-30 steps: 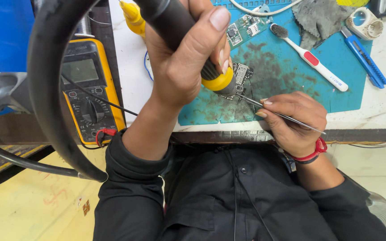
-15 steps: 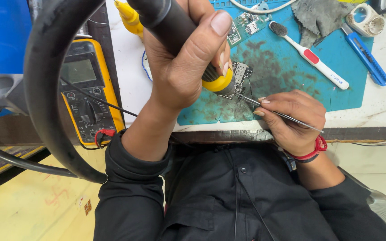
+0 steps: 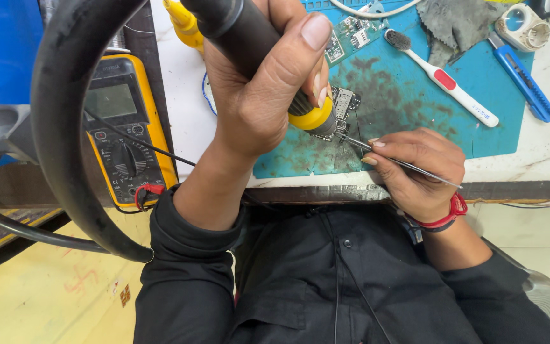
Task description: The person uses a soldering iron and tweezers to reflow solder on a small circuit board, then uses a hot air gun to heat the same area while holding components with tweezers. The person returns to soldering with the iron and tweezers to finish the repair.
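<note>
My left hand [image 3: 256, 95] grips a hot-air tool, its black handle [image 3: 224, 25] ending in a yellow collar [image 3: 316, 118]. The collar points down at a small circuit board [image 3: 346, 102] on the stained blue mat [image 3: 415, 108]. My right hand [image 3: 415, 172] rests at the table's front edge and pinches thin metal tweezers [image 3: 408, 164]. Their tips reach the board just under the tool's nozzle. The nozzle tip itself is hidden by the collar and my fingers.
A thick black hose [image 3: 58, 127] loops from the tool past a yellow multimeter [image 3: 122, 134] at the left. On the mat lie a white toothbrush [image 3: 444, 79], a second board [image 3: 351, 32], a grey cloth [image 3: 459, 22], a blue cutter [image 3: 520, 76] and a round loupe [image 3: 520, 25].
Almost nothing differs. Both hands keep their grips and stay over the small board; the view has shifted only slightly.
</note>
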